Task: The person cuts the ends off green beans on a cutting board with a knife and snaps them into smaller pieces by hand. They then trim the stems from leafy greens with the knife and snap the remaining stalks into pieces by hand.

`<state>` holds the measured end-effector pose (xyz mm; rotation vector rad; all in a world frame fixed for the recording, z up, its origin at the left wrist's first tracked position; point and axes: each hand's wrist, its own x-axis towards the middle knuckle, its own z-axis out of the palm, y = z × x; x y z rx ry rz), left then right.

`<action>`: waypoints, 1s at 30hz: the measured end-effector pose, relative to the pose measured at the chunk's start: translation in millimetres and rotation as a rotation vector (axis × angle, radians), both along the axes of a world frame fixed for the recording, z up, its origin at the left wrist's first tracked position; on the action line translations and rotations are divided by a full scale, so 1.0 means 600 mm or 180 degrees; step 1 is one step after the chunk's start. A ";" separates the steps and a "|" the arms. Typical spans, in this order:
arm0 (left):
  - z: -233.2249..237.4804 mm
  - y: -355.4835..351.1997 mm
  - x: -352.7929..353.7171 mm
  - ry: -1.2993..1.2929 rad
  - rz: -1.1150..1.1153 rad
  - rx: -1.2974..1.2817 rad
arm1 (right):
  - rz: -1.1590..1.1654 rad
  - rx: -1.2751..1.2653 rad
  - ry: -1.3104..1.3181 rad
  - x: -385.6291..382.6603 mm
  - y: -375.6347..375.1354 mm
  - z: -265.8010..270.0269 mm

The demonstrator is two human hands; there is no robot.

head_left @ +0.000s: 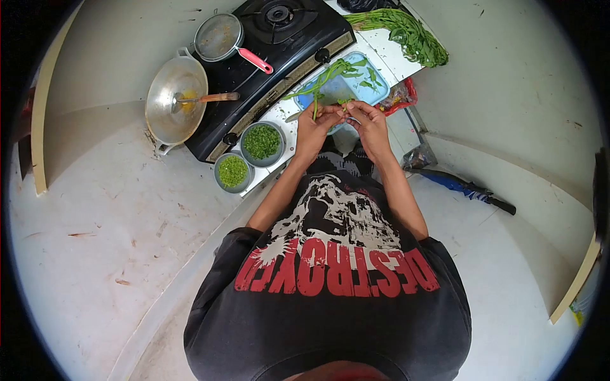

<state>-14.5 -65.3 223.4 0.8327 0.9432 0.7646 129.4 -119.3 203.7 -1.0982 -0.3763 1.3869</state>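
My left hand (pixel 316 132) is closed around a long leafy green stalk (pixel 328 75), which sticks up past the fingers toward a blue tray (pixel 383 93). My right hand (pixel 373 126) meets it fingertip to fingertip, pinching a small leafy bit of the greens (pixel 344 101). Beneath the hands lies the blue tray, with a few loose leaves (pixel 370 77) on its right side. A knife-like blade tip (pixel 293 117) shows beside my left hand, mostly hidden. To the left stand a bowl of dark chopped greens (pixel 261 141) and a bowl of lighter chopped greens (pixel 232 171).
A black gas stove (pixel 257 63) runs along the upper left, with a red-handled strainer (pixel 219 38) on it. Beside it sits a wok (pixel 166 120) holding a wooden-handled ladle (pixel 219 97). A bundle of leafy greens (pixel 410 38), a red plastic bag (pixel 410 91) and a folded umbrella (pixel 460 186) lie right.
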 end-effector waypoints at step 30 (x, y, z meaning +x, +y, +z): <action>-0.072 0.009 0.011 0.0596 0.0679 0.0026 | 0.0412 0.0556 -0.1989 0.013 -0.007 -0.016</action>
